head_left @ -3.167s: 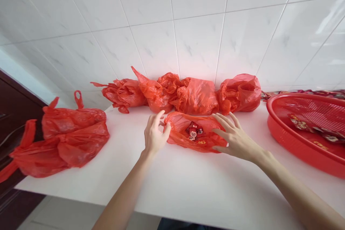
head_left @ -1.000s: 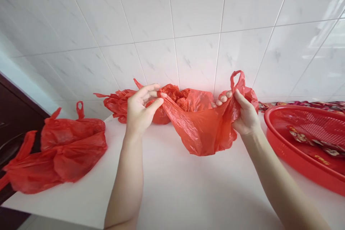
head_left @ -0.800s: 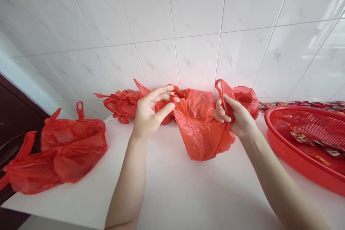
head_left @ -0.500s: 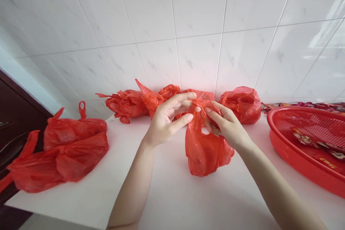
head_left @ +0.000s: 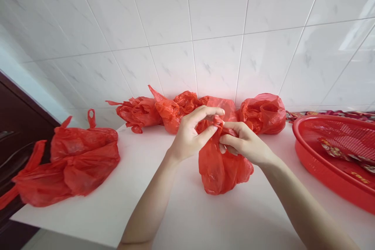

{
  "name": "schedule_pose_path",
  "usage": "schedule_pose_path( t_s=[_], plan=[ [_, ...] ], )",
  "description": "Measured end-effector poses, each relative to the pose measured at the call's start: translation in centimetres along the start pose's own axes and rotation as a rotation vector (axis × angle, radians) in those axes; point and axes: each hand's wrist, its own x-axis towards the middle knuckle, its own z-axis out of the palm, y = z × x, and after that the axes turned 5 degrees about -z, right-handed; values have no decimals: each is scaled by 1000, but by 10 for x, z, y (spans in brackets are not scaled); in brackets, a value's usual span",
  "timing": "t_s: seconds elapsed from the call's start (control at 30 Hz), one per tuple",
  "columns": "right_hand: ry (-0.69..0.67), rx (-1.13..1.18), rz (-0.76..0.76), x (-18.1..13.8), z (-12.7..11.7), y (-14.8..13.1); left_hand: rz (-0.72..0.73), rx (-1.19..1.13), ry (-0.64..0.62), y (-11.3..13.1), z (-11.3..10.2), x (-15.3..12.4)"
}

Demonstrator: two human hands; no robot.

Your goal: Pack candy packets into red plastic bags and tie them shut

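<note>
A small red plastic bag (head_left: 221,168) stands on the white counter (head_left: 187,211) in front of me, its top gathered together. My left hand (head_left: 191,134) pinches the bag's handles from the left with thumb and fingers. From the right, my right hand (head_left: 244,142) grips the same bunched handles, fingers closed on the plastic. Both hands meet just above the bag's body. What is inside the bag is hidden by the plastic.
A row of tied red bags (head_left: 175,109) lines the tiled wall behind. More red bags (head_left: 68,160) are heaped at the counter's left edge. A red mesh basket (head_left: 325,160) with wrapped sweets (head_left: 342,152) sits at the right. A dark cabinet (head_left: 11,125) stands left.
The bag lay open on the counter with sweets showing. My hands lifted its two handles apart, then brought them together over the bag, which now stands bunched shut.
</note>
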Motion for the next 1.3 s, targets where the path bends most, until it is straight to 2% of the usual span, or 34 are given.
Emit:
schedule_pose_path(
  t_s=[0.13, 0.3, 0.43, 0.5, 0.6, 0.7, 0.83, 0.9, 0.97, 1.07, 1.23, 1.3],
  plan=[
    [-41, 82, 21, 1, -2, 0, -31, 7, 12, -3, 4, 1],
    [59, 130, 0, 5, -4, 3, -176, -9, 94, -6, -1, 5],
    [127, 203, 31, 7, -9, -1, -302, 5, 2, -3, -9, 7],
    [113, 195, 36, 8, -11, -2, -292, -11, -25, -1, -10, 6],
    [107, 211, 49, 9, -14, 0, -247, -33, 6, 3, -7, 4],
    [142, 278, 73, 10, -16, 3, -134, 17, 1, 6, -2, 1],
    [113, 338, 91, 10, -20, 6, 53, 265, -137, 10, 3, -5],
    [106, 359, 90, 11, -22, 7, 53, 344, -226, 14, 4, -7],
    [139, 384, 102, 11, -23, 7, -15, 349, -316, 16, 2, -8],
    [188, 403, 111, 10, -25, 5, -134, 270, -355, 14, -4, -5],
    [144, 207, 0, 4, -19, -3, -189, -69, -68, -4, -1, 6],
    [147, 63, -84, 3, -14, -4, -254, -266, -110, -13, 7, 10]
  ],
)
